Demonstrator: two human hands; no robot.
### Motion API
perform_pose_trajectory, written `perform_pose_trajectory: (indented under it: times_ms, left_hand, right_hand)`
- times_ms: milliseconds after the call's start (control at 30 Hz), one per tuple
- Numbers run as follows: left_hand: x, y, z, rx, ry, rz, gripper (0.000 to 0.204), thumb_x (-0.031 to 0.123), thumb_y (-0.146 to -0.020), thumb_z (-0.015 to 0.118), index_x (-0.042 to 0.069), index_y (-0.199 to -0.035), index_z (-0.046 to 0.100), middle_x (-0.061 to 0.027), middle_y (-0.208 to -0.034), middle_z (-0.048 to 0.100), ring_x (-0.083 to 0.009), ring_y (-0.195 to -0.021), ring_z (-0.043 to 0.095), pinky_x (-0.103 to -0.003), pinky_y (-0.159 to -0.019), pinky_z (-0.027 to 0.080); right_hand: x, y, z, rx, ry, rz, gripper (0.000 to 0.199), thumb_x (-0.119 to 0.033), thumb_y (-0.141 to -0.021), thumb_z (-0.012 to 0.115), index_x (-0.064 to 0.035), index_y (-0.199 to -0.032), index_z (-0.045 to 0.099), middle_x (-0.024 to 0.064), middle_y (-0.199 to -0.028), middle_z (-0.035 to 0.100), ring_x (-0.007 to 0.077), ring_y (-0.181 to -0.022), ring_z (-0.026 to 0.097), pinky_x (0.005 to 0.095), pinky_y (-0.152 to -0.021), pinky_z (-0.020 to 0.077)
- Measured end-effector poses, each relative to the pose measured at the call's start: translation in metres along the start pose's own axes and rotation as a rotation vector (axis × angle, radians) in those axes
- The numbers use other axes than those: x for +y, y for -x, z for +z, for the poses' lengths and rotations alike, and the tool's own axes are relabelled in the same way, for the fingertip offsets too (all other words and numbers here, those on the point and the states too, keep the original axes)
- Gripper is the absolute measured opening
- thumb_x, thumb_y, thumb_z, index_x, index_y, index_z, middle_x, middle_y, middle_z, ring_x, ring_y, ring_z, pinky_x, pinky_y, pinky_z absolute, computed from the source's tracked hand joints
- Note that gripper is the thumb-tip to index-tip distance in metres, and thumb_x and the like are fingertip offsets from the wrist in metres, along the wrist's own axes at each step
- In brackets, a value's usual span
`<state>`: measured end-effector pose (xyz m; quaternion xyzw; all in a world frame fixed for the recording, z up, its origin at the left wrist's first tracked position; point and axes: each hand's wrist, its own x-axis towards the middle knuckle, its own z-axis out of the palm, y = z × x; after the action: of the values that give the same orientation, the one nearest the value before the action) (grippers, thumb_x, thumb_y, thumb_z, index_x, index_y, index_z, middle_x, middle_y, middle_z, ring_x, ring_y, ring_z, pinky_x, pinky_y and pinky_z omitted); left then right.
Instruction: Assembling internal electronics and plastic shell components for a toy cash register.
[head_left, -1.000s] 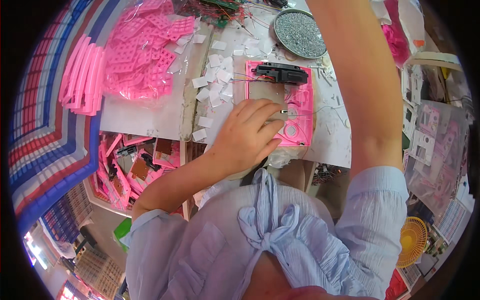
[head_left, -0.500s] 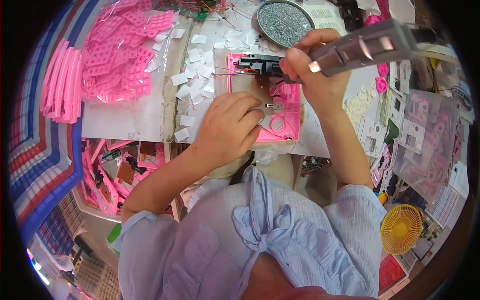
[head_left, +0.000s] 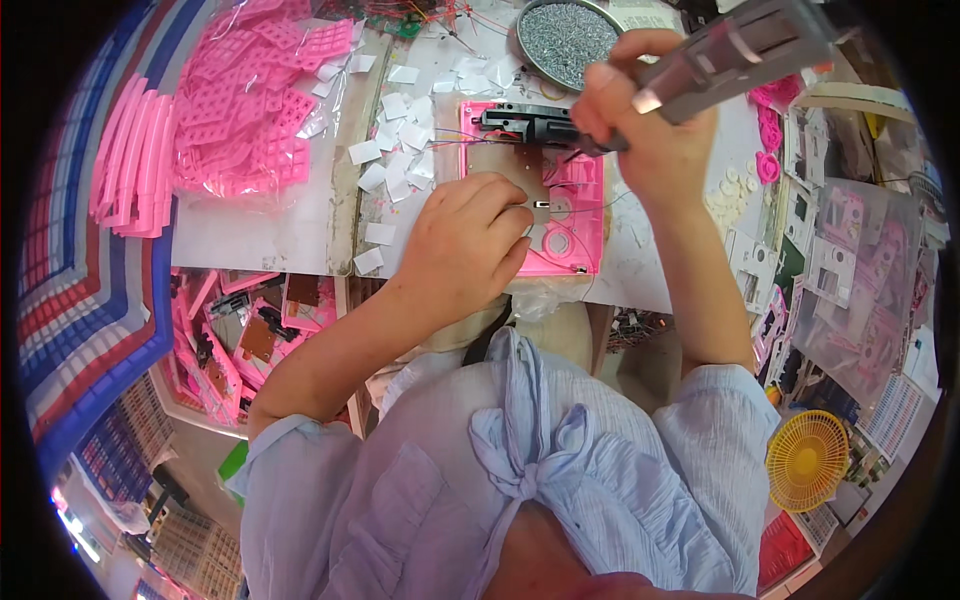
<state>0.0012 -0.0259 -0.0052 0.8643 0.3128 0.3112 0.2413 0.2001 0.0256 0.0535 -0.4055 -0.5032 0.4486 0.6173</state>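
Observation:
In front of me lies a pink plastic case (head_left: pixel 590 215), its inside facing up. It holds a brown circuit board (head_left: pixel 515 165), a black mechanism (head_left: pixel 530 124) along the far side and thin wires. My left hand (head_left: pixel 465 240) rests over the case's near left part, its fingers bent down onto the board; the fingertips are partly hidden. My right hand (head_left: pixel 650 130) is closed round a grey power screwdriver (head_left: pixel 735 60), tilted with its body up to the right. The driver's dark nose points down left, near the right end of the black mechanism.
A round tray of small screws (head_left: pixel 568 42) stands beyond the case. White paper pieces (head_left: pixel 400 145) lie to its left, near a bag of pink keypad-like parts (head_left: pixel 245 110). Pink strips (head_left: pixel 130 160) are stacked far left. White round pieces (head_left: pixel 728 200) and a yellow basket (head_left: pixel 807 460) are at right.
My right hand and the screwdriver have shifted a little to the right, showing more of the black mechanism's right end. My left hand stays over the case.

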Motion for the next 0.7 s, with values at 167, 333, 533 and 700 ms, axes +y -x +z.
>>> perform_pose_trajectory:
  times_ms: [167, 333, 533, 700]
  left_hand:
    - [-0.003, 0.0, 0.003, 0.008, 0.002, 0.005, 0.025, 0.01, -0.075, 0.075, 0.007, -0.098, 0.065, -0.0083, -0.106, 0.061, -0.0305, -0.102, 0.06, -0.042, -0.083, 0.045]
    - [-0.004, 0.0, 0.006, 0.035, 0.001, -0.003, 0.024, 0.009, -0.074, 0.075, 0.007, -0.097, 0.065, -0.0086, -0.104, 0.061, -0.0307, -0.102, 0.06, -0.043, -0.082, 0.045]
    - [-0.005, 0.001, 0.009, 0.043, 0.014, -0.008, 0.024, 0.007, -0.073, 0.075, 0.007, -0.095, 0.065, -0.0087, -0.103, 0.061, -0.0307, -0.101, 0.061, -0.043, -0.081, 0.046]
    - [-0.002, 0.0, 0.006, 0.036, 0.0, -0.025, 0.025, 0.007, -0.073, 0.075, 0.007, -0.096, 0.065, -0.0086, -0.103, 0.062, -0.0308, -0.099, 0.061, -0.043, -0.08, 0.046]
  right_hand:
    - [0.006, -0.003, 0.0, -0.072, 0.149, 0.093, 0.019, 0.006, -0.091, 0.066, 0.0, -0.103, 0.053, 0.0063, -0.065, 0.056, 0.0128, -0.054, 0.054, 0.0305, -0.05, 0.0423]
    - [-0.001, -0.005, 0.0, -0.061, 0.019, 0.053, 0.018, 0.006, -0.091, 0.066, -0.0007, -0.101, 0.052, 0.0055, -0.063, 0.057, 0.0125, -0.053, 0.053, 0.0302, -0.049, 0.0412]
    - [0.016, 0.0, 0.0, -0.048, 0.019, 0.027, 0.02, 0.007, -0.089, 0.066, -0.0012, -0.1, 0.052, 0.0049, -0.062, 0.056, 0.0124, -0.052, 0.054, 0.0295, -0.049, 0.0411]
    - [0.013, -0.001, 0.001, -0.073, 0.086, 0.106, 0.02, 0.007, -0.088, 0.068, -0.0013, -0.099, 0.053, 0.0048, -0.063, 0.056, 0.0126, -0.052, 0.054, 0.0285, -0.049, 0.0402]
